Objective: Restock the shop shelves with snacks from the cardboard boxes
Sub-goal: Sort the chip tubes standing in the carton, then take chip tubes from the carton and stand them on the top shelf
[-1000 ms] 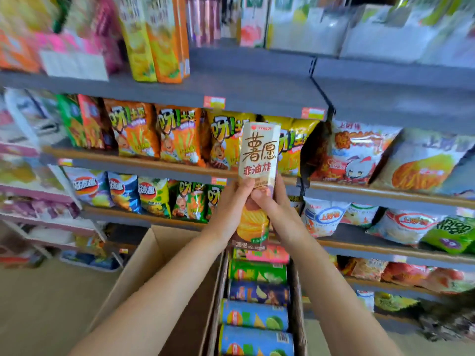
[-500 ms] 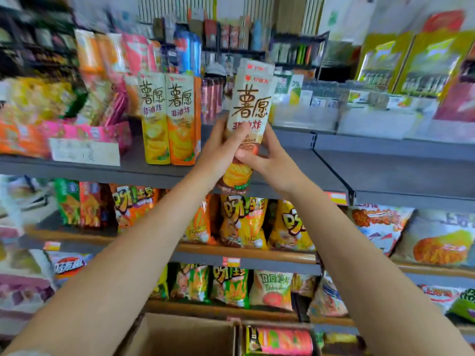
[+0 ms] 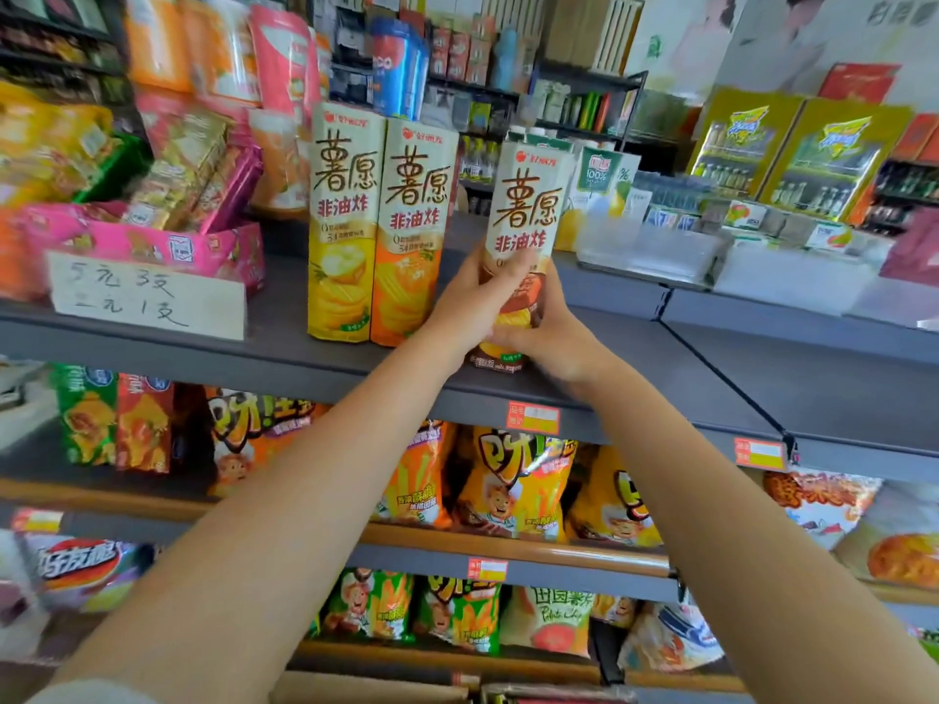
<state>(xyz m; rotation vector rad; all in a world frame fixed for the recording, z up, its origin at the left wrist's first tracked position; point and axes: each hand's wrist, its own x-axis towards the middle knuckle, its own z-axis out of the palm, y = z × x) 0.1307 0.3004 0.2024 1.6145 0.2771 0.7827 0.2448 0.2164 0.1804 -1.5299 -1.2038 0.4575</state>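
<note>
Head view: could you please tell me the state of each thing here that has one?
Brown-bottomed tall chip box: upright, base at the grey shelf, held.
Left hand: gripping that box.
Right hand: gripping its lower part.
Yellow chip box and orange chip box: upright, side by side.

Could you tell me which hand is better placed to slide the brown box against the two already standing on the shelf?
Probably the right hand: it grips the brown box low on the far side from the standing boxes.

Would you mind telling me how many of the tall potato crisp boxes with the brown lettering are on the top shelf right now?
3: a yellow box and an orange box standing side by side, and a brown box to their right, gripped by both hands. More could be hidden behind them.
</note>
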